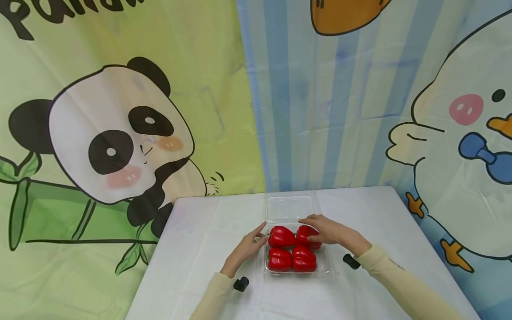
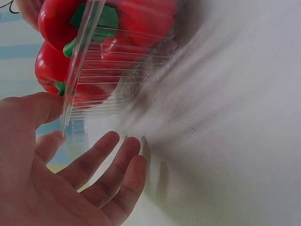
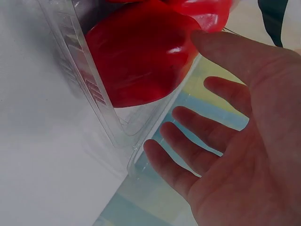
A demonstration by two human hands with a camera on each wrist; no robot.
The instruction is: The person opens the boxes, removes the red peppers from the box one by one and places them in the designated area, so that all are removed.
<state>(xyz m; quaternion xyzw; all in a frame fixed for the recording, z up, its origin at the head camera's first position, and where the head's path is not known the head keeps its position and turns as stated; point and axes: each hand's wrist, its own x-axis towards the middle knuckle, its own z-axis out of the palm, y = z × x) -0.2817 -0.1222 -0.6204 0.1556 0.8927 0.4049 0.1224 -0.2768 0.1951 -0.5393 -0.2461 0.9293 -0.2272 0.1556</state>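
Several shiny red bell peppers (image 1: 281,237) with green stems sit in a clear plastic container (image 1: 296,273), filling it two by two. Its hinged clear lid (image 1: 290,207) lies folded back, away from me. My left hand (image 1: 249,248) is at the container's left wall, thumb and index fingertips right at the rim, the other fingers extended in the left wrist view. Over the back right corner, my right hand (image 1: 326,230) has its thumb against the back right pepper (image 3: 146,56). Its remaining fingers are spread loosely beyond the rim.
The container stands on a white-covered table (image 1: 216,218). A curtain with a panda (image 1: 120,133) and a white bird (image 1: 460,186) hangs behind. Black wrist-worn devices (image 1: 241,284) show by both sleeves.
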